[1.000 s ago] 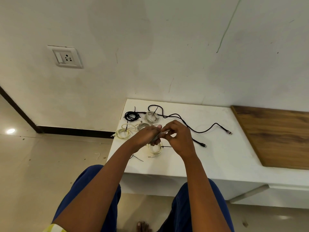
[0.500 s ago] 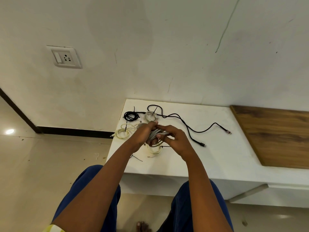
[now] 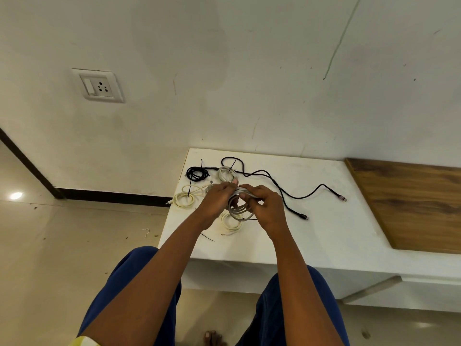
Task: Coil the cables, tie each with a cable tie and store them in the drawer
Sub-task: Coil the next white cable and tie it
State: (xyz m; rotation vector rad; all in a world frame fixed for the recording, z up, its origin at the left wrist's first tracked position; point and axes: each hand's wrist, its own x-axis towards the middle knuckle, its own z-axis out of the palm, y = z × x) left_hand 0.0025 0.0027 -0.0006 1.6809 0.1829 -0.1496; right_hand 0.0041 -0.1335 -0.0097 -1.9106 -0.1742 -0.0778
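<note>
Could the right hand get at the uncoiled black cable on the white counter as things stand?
Probably not right away: the right hand and left hand both grip the grey cable coil. The long black cable lies bare on the counter just beside it, nothing covering it.

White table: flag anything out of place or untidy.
One long black cable sprawls uncoiled across the white table, while the others sit coiled. A loose black cable tie lies near the front edge. Nothing looks damaged.

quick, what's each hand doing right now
Left hand: fingers curled round the top of the grey coiled cable, gripping it.
Right hand: pinching the same coil from its right side.
</note>
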